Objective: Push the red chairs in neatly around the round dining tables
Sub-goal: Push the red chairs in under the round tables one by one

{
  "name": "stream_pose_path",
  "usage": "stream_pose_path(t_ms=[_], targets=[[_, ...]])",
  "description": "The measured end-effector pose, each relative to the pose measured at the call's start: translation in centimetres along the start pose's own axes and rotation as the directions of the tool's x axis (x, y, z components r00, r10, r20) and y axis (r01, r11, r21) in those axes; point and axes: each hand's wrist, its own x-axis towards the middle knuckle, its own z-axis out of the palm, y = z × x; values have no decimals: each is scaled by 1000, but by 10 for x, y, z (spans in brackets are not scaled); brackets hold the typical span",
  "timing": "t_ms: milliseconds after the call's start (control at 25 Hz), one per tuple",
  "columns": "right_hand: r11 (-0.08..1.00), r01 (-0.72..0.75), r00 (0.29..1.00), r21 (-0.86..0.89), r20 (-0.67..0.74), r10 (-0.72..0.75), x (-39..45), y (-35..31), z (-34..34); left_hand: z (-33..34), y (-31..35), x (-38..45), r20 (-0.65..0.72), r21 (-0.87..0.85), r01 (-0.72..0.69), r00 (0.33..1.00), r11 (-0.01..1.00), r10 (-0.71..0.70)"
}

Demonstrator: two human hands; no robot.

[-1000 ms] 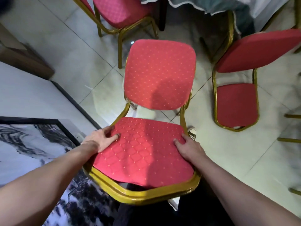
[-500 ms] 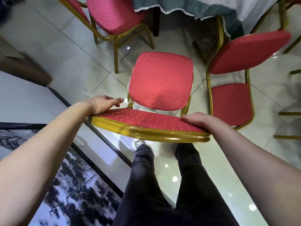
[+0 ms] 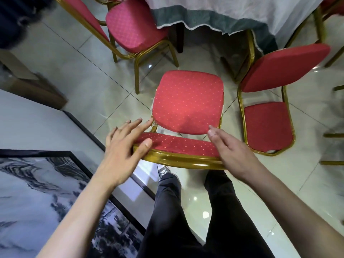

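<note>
A: Looking at the middle red chair point(image 3: 188, 101), I see it stands in the gap between two other chairs, with its backrest toward the worktop point(image 3: 223, 13) and its seat toward the person. This way round it cannot go in neatly.

B: Where are the hands?

A: The left hand point(image 3: 121, 146) is at the left front corner of the seat. Its fingers point(image 3: 137, 123) are straight and spread apart, and only the thumb seems to rest on the gold rim. The right hand point(image 3: 232, 149) lies over the right front corner, fingers straight and loosely together, not curled around the frame. I cannot tell how firmly either one presses.

B: So what can go wrong?

A: I think the chair can tip or slide, because neither hand really clamps it. The seat looks tilted, and if it is not standing on all its legs, it can drop.

B: And around it?

A: The gap is narrow. If the chair is turned or pushed crooked, its legs can knock the left chair point(image 3: 134, 28) or the right chair point(image 3: 268, 125). A leg can also catch the hanging tablecloth point(image 3: 204, 23) and pull it. Close to the person's left lies a framed picture point(image 3: 46, 192), on what I cannot tell; a step back or a wide swing can hit it.
</note>
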Motion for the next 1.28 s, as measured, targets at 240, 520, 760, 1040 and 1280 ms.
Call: stream_pose_path(t_ms=[240,520,760,1040,1280], targets=[[904,228,907,-363,-258,-332,-44,2,44,26,10,-14,-198,72,-42,979,997,55],[870,258,816,-420,-388,-429,-34,12,58,29,6,-9,-222,88,-43,973,995,61],[869,252,781,-425,-442,-442,-18,11,51,30,6,11,-246,45,-53,967,998,63],[888,220,759,-405,-500,-416,33,-14,29,13,5,84,-273,62,-86,957,994,100],[885,209,715,-416,-552,-429,79,-23,4,5,14,136,-293,44,-106,949,993,114]])
